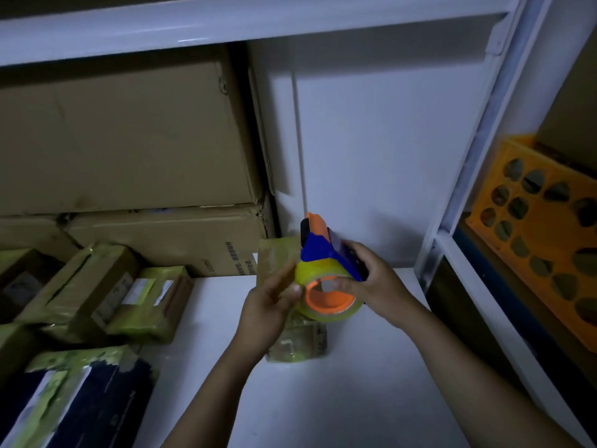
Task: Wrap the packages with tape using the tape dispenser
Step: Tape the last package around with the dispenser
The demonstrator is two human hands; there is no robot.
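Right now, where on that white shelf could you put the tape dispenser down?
Bare shelf lies in front of the small package below the tape dispenser, out to the right edge. The left side is crowded with taped packages.

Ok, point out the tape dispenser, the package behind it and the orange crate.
tape dispenser [319, 252]: head view, on its blue body.
package [300, 344]: head view, on its taped lower end.
orange crate [549, 221]: head view, on its perforated side.
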